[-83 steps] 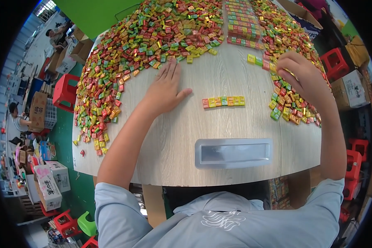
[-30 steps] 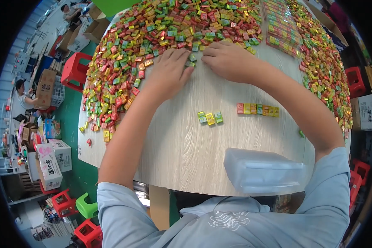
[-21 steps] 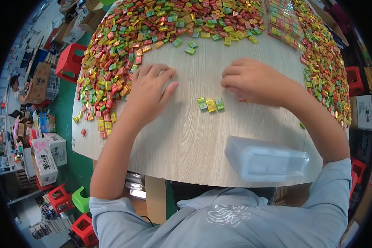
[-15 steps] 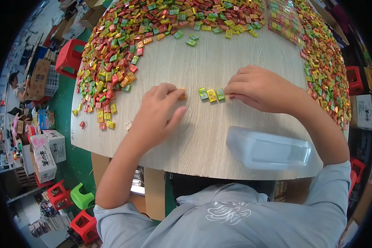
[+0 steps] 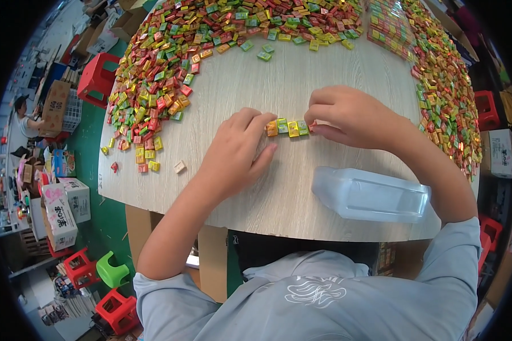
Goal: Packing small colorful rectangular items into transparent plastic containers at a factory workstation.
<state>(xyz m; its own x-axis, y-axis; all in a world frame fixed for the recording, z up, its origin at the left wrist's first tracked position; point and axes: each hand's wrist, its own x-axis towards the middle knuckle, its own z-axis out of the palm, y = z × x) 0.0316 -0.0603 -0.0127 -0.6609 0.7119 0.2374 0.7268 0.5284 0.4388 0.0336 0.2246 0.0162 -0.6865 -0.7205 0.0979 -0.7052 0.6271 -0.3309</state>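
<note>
A short row of small square sweets [image 5: 287,127], orange, green and yellow, lies on the pale wooden table [image 5: 279,74] between the two hands, near the middle of the bare patch. The left hand [image 5: 236,150] lies palm down with its fingers spread loosely, its fingertips touching the orange end of the row; it grips nothing. The right hand [image 5: 347,113] arches over the other end, fingers curled down, thumb and forefinger pinched on a reddish piece at the row's end. Both forearms come up from the lower edge, elbows bent outward. A clear plastic tray [image 5: 370,194] lies upside down just below the right wrist. A broad heap of loose sweets [image 5: 170,68] rings the far side of the table.
</note>
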